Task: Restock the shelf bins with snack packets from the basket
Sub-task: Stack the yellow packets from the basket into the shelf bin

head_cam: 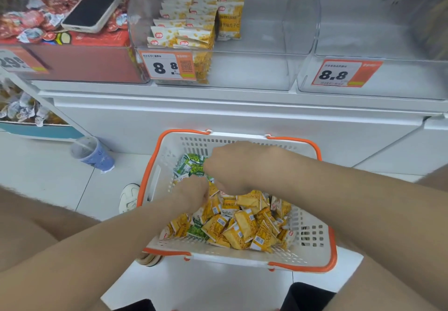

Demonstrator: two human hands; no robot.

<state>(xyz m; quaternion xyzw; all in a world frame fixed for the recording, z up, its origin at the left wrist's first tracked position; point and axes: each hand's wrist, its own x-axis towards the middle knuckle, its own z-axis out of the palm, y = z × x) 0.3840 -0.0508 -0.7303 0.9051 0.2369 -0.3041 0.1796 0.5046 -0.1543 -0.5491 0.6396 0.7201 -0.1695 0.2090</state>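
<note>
Bare forearms reaching down into a white-and-orange basket [312, 236] heaped with yellow snack packets [242, 226]. Right hand [232, 165] curled round a bunch of green packets [191, 165]; left hand [191, 194] curled just beside, grip hidden. Probably light, crinkly, slippery; best pinched by the sealed edges. Above, clear shelf bin [254, 68] part-filled.

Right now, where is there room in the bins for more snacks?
Middle bin: bare right of the yellow packets. Right bin: looks bare behind its price tag. Left bin is crowded: red snacks piled up, a phone on top.
</note>
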